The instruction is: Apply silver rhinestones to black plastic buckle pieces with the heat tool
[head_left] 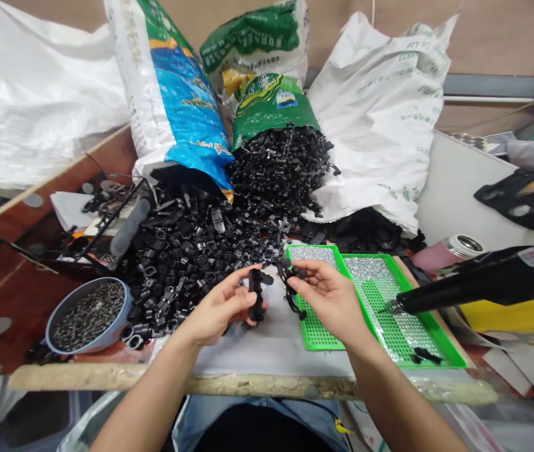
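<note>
My left hand (219, 307) pinches an upright black plastic part (256, 295) between thumb and fingers, just above the table's front. To its right, my right hand (330, 298) is closed on a second, thinner black plastic part (292, 285) that hangs down over the left green tray (316, 336). The two parts sit a few centimetres apart. A big heap of black plastic parts (191, 251) lies right behind my left hand.
Woven sacks (172, 94) spill black parts at the back. A grey bowl of small pieces (88, 314) stands at the left. A second green tray (408, 326) holds shiny bits; a black-and-yellow power tool (492, 285) points at it. A pink flask (445, 254) lies behind.
</note>
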{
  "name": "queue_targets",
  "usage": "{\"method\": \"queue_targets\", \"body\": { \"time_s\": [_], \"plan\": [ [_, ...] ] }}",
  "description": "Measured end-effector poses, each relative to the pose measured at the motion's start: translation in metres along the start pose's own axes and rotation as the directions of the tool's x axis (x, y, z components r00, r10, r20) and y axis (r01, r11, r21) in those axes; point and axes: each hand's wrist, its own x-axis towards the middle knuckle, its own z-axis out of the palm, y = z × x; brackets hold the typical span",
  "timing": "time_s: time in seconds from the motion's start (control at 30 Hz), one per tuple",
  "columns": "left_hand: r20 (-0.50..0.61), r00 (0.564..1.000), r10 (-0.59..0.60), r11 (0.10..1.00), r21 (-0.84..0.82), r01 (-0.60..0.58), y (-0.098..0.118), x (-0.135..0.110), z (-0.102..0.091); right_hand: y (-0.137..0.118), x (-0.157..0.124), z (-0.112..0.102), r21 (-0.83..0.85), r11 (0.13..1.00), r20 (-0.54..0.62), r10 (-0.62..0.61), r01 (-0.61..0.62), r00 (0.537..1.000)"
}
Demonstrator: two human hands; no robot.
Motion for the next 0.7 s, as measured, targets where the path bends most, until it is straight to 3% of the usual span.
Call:
{"method": "queue_targets", "body": {
  "time_s": [0.1,0.2,0.5,0.7],
  "plan": [
    [0.086,0.996,-0.03,0.98,-0.192,0.046,-0.013,-0.013,0.014,-0.007,0.004,0.0,0.03,0.999,0.089,0.027,-0.03,0.996],
    [0.12,0.993,-0.018,0.964,-0.262,0.049,-0.015,-0.015,0.014,-0.01,0.005,0.0,0.036,0.998,0.158,0.052,-0.058,0.986],
    [0.184,0.983,-0.004,0.953,-0.297,0.059,-0.014,-0.014,0.015,-0.008,0.005,0.003,0.01,0.998,0.194,0.063,-0.067,0.979],
    [0.155,0.987,-0.038,0.957,-0.28,0.081,-0.011,-0.014,0.017,-0.009,0.004,0.003,0.015,0.995,0.208,0.096,-0.101,0.973]
  ]
}}
